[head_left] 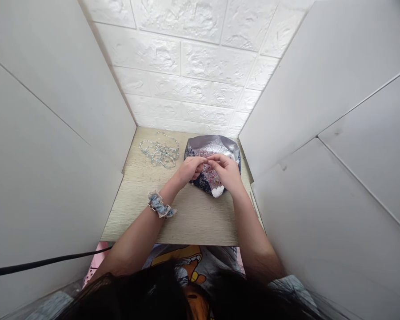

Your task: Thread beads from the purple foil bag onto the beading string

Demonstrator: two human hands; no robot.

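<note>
Both hands meet fingertip to fingertip over an opened bag [208, 142] with a silvery inside and a dark patterned outside. Many small pink and reddish beads [213, 177] lie in the bag. My left hand [190, 170] is closed, its thumb and forefinger pinched together. My right hand [227, 172] pinches at the same spot from the other side. Whatever sits between the fingertips is too small to make out. To the left on the tabletop lies a loose tangle of pale blue and white bead strings [160, 151].
The narrow wooden tabletop [193, 218] is boxed in by a white panel [70, 111] on the left, another panel [303, 111] on the right and a white brick-patterned wall [193, 58] behind. A blue scrunchie [160, 206] circles my left wrist. A black cord [53, 261] runs in at lower left.
</note>
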